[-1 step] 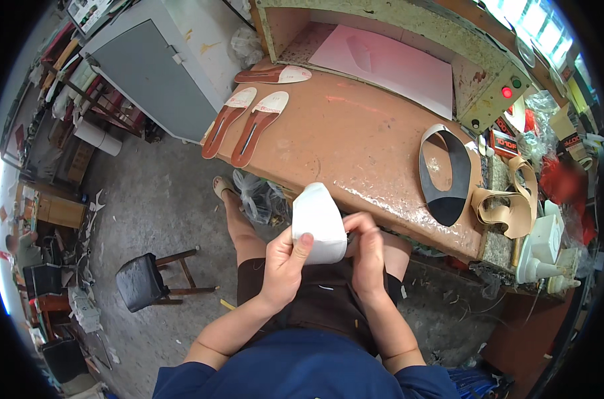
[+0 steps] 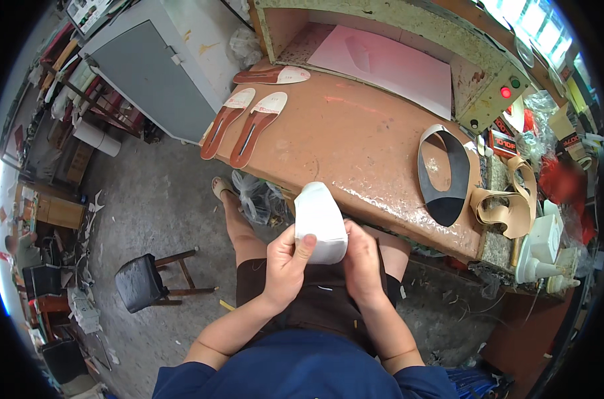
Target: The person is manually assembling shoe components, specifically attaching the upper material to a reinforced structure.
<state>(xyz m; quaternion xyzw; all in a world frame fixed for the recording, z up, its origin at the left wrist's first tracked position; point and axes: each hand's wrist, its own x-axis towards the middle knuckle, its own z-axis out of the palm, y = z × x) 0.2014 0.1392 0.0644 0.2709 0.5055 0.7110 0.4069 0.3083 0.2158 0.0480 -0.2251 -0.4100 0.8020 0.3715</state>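
Note:
Over my lap I hold a white shoe upper (image 2: pixel 320 219), its rounded end toward the bench. My left hand (image 2: pixel 287 263) is closed on its left side, thumb pressed on the near part and fingers beneath. My right hand (image 2: pixel 363 263) has its fingers curled at the right edge of the upper and seems to pinch it there; the fingertips are partly hidden. On the bench to the right lies a black shoe upper (image 2: pixel 446 203) with a pale heel lining. Several brown insoles (image 2: pixel 255 137) with white heel parts lie at the bench's far left.
The brown-topped bench (image 2: pixel 355 133) spans ahead of me, with a pink sheet (image 2: pixel 388 66) inside an open machine box behind it. Tan leather pieces (image 2: pixel 505 207) and a white plastic device (image 2: pixel 543 246) crowd the right end. A black-seated stool (image 2: pixel 142 282) stands on the floor at left.
My right hand has come in closer against the right edge of the white upper, fingers now curled at it. The upper has turned slightly; my left hand keeps its grip.

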